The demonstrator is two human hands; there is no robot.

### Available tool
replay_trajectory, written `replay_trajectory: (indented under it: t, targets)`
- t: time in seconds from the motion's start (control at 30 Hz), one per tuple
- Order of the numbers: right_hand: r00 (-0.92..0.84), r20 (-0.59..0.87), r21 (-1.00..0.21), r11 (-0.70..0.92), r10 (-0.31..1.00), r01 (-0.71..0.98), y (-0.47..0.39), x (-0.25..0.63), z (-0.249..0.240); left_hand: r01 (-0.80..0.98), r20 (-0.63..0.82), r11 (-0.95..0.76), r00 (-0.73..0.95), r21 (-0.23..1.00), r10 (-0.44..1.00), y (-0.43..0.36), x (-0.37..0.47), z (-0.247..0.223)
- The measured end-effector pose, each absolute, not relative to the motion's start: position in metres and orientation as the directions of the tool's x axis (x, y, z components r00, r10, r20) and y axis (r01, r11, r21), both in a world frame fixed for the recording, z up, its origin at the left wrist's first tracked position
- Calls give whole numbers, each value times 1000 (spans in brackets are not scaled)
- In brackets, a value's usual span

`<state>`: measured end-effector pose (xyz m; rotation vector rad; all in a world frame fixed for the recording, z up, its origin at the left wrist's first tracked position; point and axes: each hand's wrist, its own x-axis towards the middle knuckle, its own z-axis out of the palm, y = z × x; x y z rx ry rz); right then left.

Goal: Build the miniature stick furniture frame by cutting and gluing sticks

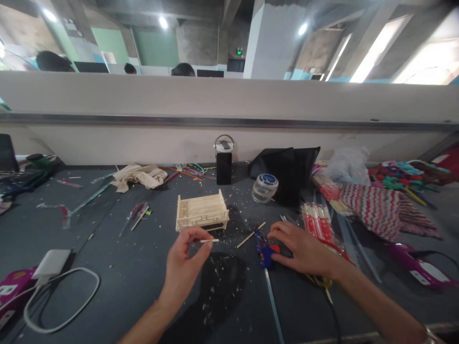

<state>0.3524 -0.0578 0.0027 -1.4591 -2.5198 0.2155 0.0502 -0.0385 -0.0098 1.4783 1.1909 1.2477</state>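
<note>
My left hand (188,255) pinches a short wooden stick (211,240) between thumb and fingertips, just in front of a small wooden model (202,210) with corner posts. My right hand (296,248) is at a blue and orange glue gun (266,254), thumb and fingers apart around its right side; whether they grip it is unclear. A clear glue stick (274,306) extends from the gun toward the front edge. Behind the gun lies a longer loose wooden stick (251,235).
A lidded jar (264,188), black phone (224,168) and black bag (287,169) stand behind. Packaged sticks (317,222) and striped cloth (376,208) lie right. A white charger (53,263) with cable is left, beige cloth (139,177) back left. Heads show beyond the partition (222,98).
</note>
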Motion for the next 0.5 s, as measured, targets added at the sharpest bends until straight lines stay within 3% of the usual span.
replay_trajectory:
  t: [0.13,0.23,0.33,0.5]
  targets:
    - [-417,451,-226,553,790,802,-68,309,25,60,150,-152,25,987,988,-37,61,-12]
    - [-449,581,-110,611,679,784,-67,271,32,-26,111,-110,13,994,994,-35,69,-13]
    - [-489,615,-2,622,618,783,-59,246,29,-78,100,-100,5,992,995,-34,73,-11]
    - [-507,563,12,607,652,795,-43,233,23,-81,75,-78,-40,994,996,-36,74,-8]
